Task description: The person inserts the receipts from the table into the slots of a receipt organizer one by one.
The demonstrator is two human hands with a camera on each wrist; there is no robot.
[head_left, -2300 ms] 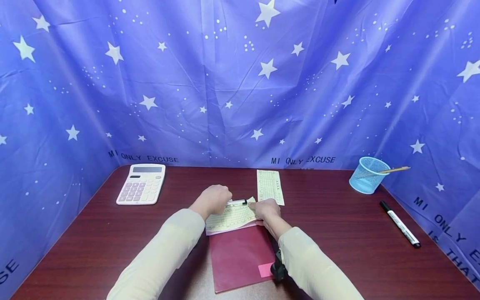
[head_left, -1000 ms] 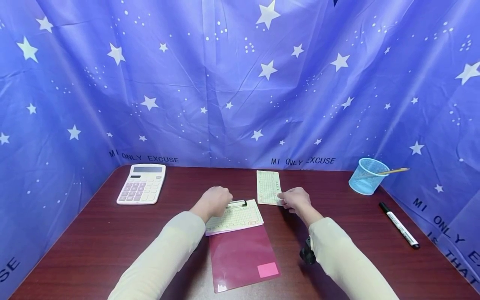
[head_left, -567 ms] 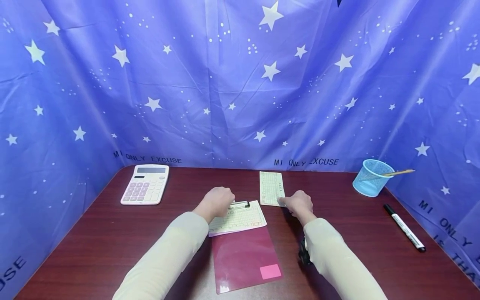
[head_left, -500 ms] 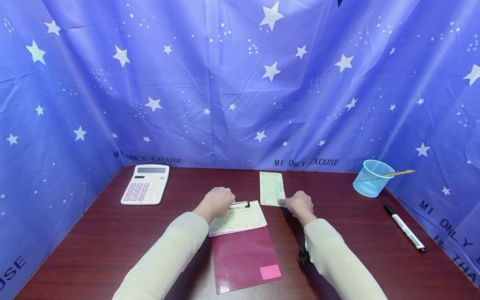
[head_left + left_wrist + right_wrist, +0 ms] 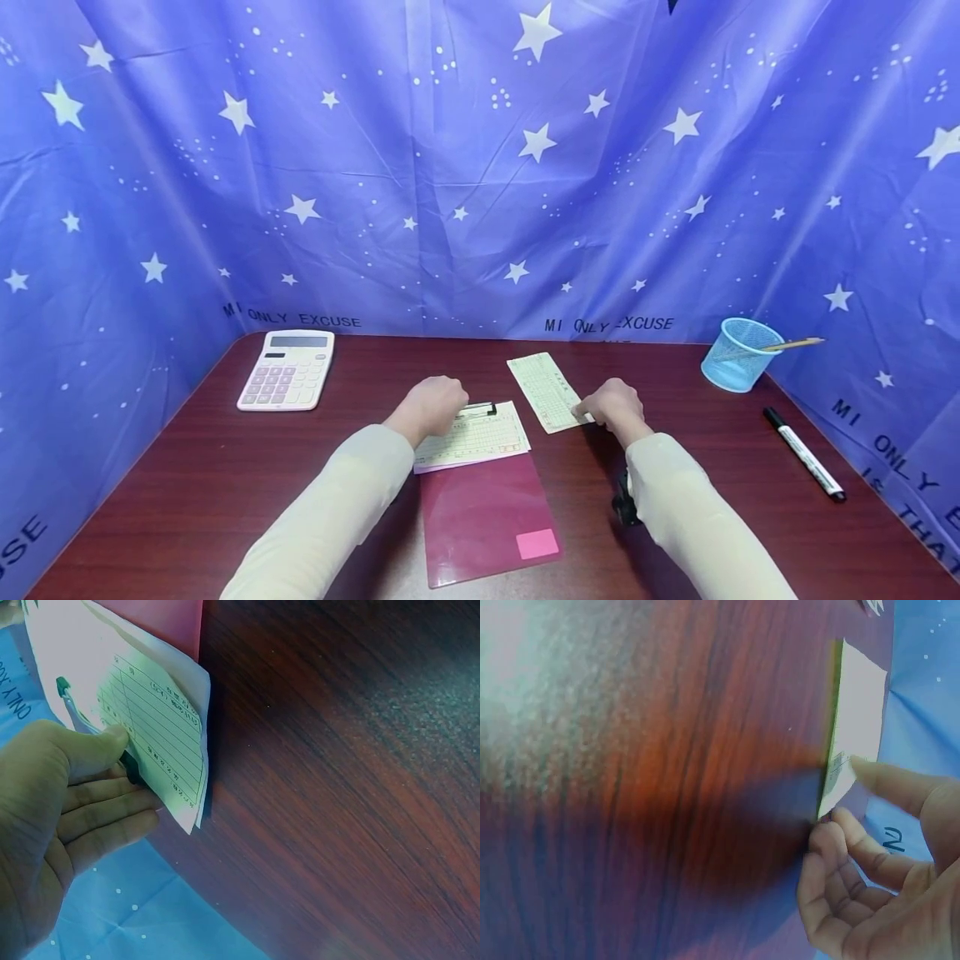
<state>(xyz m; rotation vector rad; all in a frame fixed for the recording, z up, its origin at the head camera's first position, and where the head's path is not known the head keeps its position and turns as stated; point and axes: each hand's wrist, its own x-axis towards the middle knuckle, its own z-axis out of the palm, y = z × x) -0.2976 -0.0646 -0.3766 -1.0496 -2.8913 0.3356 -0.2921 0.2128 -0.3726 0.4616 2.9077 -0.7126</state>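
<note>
A maroon clipboard (image 5: 487, 521) with a pink label lies in front of me, several printed form sheets (image 5: 480, 440) at its top end. My left hand (image 5: 431, 406) holds that end: in the left wrist view the thumb presses the metal clip (image 5: 79, 712) and the other fingers lie beneath. To the right, my right hand (image 5: 617, 408) pinches the near corner of a loose pale green printed slip (image 5: 545, 390). In the right wrist view the slip (image 5: 859, 705) sits between thumb and index finger. The far end of the slip is slanted to the left.
On the dark wood table (image 5: 187, 500), a white calculator (image 5: 287, 371) stands at back left. A blue mesh pen cup (image 5: 738, 358) holding a pencil (image 5: 795, 343) is at back right, with a black-and-white marker (image 5: 804, 454) nearby. A starry blue curtain (image 5: 465, 167) encloses the table.
My right hand has moved from the clipboard's sheets to the loose slip, taken its corner and drawn it nearer and rightward, turning it aslant. The left hand stays at the clip.
</note>
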